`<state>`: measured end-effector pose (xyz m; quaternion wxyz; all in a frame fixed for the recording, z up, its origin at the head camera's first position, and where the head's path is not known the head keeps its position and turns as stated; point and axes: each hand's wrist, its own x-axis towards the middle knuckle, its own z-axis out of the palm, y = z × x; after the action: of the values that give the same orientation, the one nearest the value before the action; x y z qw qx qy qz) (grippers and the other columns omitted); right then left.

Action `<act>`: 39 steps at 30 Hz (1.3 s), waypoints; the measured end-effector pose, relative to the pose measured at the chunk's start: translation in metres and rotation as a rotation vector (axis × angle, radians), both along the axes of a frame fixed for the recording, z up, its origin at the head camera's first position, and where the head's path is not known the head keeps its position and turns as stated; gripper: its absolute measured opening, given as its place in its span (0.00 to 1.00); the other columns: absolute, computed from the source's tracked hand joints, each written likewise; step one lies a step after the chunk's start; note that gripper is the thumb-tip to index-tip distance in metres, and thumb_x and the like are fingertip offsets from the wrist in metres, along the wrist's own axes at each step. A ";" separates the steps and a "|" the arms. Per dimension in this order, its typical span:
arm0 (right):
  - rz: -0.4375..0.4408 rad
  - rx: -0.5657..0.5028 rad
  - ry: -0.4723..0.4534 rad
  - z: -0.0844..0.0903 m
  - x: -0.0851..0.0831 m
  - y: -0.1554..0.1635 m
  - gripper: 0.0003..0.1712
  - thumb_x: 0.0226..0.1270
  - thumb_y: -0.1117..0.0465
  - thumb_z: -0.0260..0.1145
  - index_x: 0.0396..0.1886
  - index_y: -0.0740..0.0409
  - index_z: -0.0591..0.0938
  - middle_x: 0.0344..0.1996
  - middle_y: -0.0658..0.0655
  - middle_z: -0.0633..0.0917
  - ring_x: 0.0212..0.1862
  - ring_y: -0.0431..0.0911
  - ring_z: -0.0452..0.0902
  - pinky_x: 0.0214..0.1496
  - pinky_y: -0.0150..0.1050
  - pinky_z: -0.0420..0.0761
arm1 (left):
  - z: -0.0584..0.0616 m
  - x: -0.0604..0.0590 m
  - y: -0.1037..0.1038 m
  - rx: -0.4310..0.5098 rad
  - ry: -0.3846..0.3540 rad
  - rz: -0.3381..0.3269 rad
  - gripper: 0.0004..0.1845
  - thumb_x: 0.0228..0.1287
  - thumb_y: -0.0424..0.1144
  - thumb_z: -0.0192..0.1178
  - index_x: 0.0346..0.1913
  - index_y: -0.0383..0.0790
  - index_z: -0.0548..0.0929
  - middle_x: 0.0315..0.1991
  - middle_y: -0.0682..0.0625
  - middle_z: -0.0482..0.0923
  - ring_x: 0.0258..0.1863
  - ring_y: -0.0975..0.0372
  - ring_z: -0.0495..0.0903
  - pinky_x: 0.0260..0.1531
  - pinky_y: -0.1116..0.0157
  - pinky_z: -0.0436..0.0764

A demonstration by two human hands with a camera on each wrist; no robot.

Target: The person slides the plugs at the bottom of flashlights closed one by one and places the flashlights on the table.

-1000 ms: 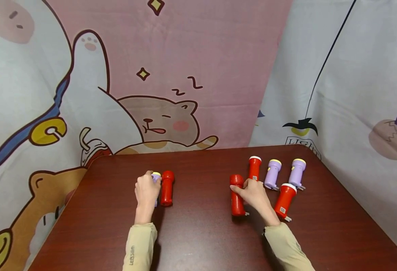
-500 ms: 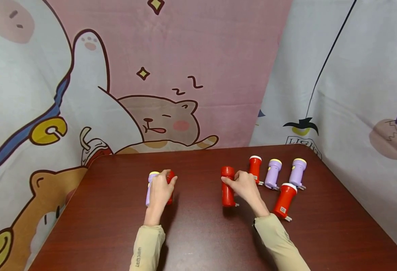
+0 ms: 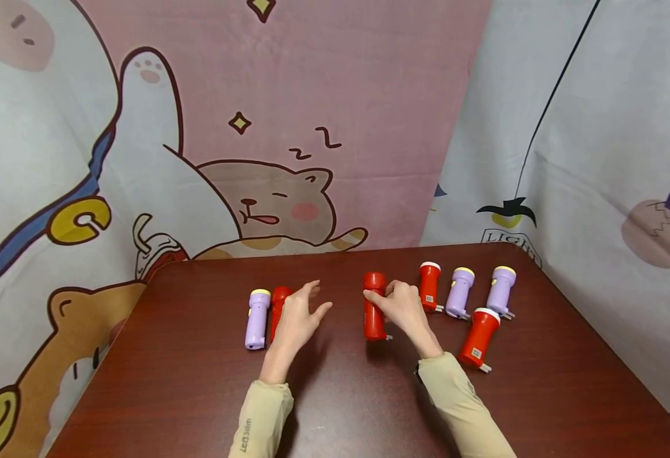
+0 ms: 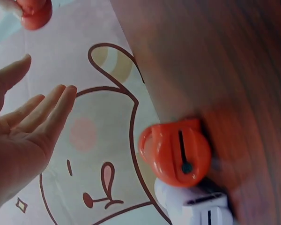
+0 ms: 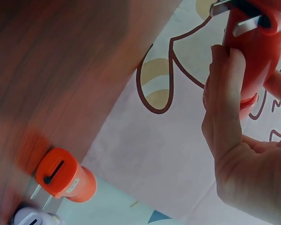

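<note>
My right hand (image 3: pixel 406 312) pinches a red flashlight (image 3: pixel 374 324) by its side, lifted off the table with its head toward the far edge. In the right wrist view, metal plug prongs (image 5: pixel 246 26) stick out of its tail end. To the left, my left hand (image 3: pixel 295 324) is held above the table, thumb and fingers spread, with nothing between them. It partly hides another red flashlight (image 3: pixel 279 304) lying beside a purple flashlight (image 3: pixel 257 321) with a yellow rim. Both tail ends of that pair show in the left wrist view, the red flashlight (image 4: pixel 192 154) above the purple flashlight (image 4: pixel 196 206).
On the right of the brown table (image 3: pixel 198 394) lie a red flashlight (image 3: pixel 429 283), two purple flashlights, one nearer the middle (image 3: pixel 460 291) and one farther right (image 3: pixel 502 289), and another red flashlight (image 3: pixel 481 337) closer to me. Their prongs are out. Behind hangs a printed cloth (image 3: pixel 381 127).
My left hand has let go of the purple flashlight, and moved right across the red flashlight beside it. The right hand has lifted its red flashlight and carried it left and away from me.
</note>
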<state>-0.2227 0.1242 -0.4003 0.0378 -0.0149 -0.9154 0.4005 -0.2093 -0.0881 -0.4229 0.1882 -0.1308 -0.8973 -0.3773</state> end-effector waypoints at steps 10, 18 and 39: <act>-0.012 -0.016 -0.009 -0.001 -0.004 -0.008 0.25 0.55 0.45 0.70 0.29 0.66 0.79 0.18 0.61 0.84 0.19 0.54 0.83 0.18 0.34 0.78 | -0.003 0.002 0.014 0.005 -0.032 -0.179 0.29 0.54 0.40 0.69 0.58 0.32 0.75 0.50 0.39 0.82 0.48 0.49 0.83 0.49 0.56 0.81; -0.016 -0.005 -0.003 -0.001 -0.007 -0.012 0.25 0.55 0.46 0.70 0.29 0.66 0.79 0.20 0.62 0.84 0.19 0.53 0.83 0.18 0.34 0.78 | -0.004 0.005 0.022 -0.008 -0.087 -0.251 0.35 0.51 0.44 0.71 0.62 0.36 0.72 0.53 0.41 0.80 0.50 0.49 0.82 0.51 0.58 0.80; -0.033 0.026 0.005 -0.005 -0.010 -0.014 0.25 0.55 0.45 0.69 0.26 0.65 0.79 0.18 0.59 0.83 0.12 0.42 0.75 0.17 0.32 0.75 | -0.007 0.011 0.038 -0.004 -0.191 -0.310 0.53 0.41 0.40 0.77 0.71 0.37 0.58 0.66 0.38 0.67 0.56 0.48 0.78 0.56 0.55 0.77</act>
<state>-0.2328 0.1098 -0.4058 0.0469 -0.0285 -0.9200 0.3881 -0.1986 -0.0501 -0.4298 0.0415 -0.2317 -0.8808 -0.4108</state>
